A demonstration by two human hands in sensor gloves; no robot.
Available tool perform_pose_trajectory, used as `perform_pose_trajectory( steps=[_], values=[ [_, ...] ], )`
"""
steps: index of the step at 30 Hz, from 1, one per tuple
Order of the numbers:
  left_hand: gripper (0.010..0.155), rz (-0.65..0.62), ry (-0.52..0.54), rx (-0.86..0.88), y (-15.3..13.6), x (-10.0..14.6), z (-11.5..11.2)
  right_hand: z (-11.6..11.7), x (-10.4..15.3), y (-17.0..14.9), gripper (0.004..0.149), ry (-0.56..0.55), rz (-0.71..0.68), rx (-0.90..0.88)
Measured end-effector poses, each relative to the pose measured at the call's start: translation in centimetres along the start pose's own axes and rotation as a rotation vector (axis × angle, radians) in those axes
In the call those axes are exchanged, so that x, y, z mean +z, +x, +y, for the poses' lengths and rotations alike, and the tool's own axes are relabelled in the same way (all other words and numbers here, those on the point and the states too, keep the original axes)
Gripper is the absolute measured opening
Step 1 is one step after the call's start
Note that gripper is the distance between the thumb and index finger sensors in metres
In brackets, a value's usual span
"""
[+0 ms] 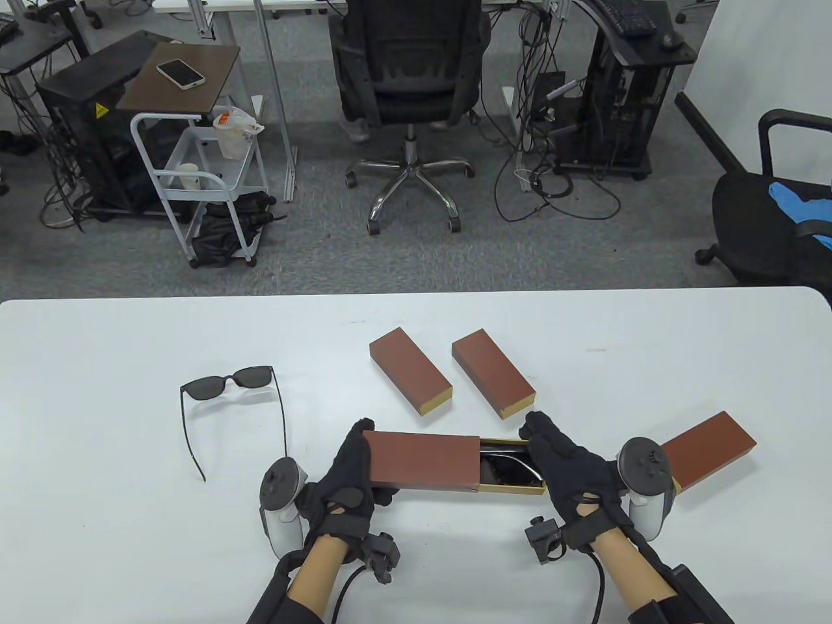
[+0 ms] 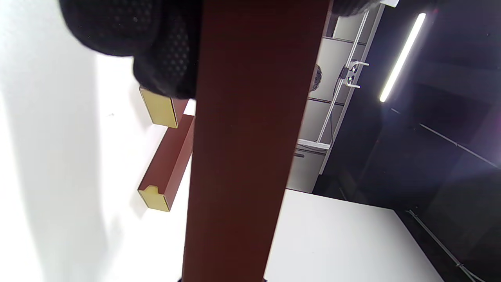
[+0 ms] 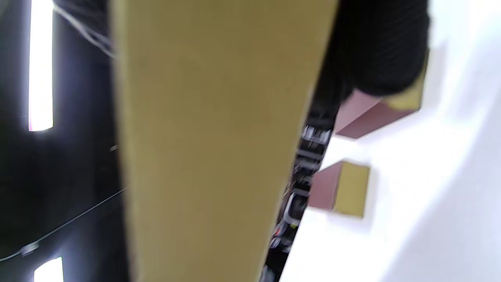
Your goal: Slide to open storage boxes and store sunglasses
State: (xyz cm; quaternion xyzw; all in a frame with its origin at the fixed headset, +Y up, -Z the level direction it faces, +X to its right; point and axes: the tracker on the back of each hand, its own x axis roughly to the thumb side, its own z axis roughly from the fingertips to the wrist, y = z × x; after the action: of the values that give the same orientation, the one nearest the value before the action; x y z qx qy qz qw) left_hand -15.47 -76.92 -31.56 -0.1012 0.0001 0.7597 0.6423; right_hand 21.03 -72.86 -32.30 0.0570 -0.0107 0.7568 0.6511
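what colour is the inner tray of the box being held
Gold-yellow tray, clearest in the right wrist view.

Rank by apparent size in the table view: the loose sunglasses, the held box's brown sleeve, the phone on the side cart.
1. Loose sunglasses, arms spread wide, biggest footprint.
2. Brown sleeve, close behind; more solid area, so the top two are arguable.
3. Phone, smallest, though it sits far from the camera.

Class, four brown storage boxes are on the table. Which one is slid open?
The box held between both hands, nearest the person: its gold inner tray sticks out to the right with dark sunglasses inside. The other three lie shut.
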Motion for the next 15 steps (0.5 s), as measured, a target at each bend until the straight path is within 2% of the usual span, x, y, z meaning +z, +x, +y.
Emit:
perform_pose_trajectory(
  steps=[2,4,9,15],
  values=[
    [0.073,0.008,-0.001,0.016,0.1,0.1,-0.2,0.6,0.2,0.0,0.079,0.064,-0.013,-0.064],
    [0.073,0.021,-0.023,0.019,0.2,0.1,-0.6,1.1,0.2,0.0,0.085,0.119,-0.025,-0.1],
    [0.076,0.037,-0.081,-0.029,0.4,0.3,-2.3,2.1,0.3,-0.2,0.09,0.261,-0.015,-0.116],
    [0.077,0.075,-0.141,-0.039,0.2,0.4,-3.3,2.5,0.4,-0.3,0.092,0.324,-0.016,-0.114]
  ],
)
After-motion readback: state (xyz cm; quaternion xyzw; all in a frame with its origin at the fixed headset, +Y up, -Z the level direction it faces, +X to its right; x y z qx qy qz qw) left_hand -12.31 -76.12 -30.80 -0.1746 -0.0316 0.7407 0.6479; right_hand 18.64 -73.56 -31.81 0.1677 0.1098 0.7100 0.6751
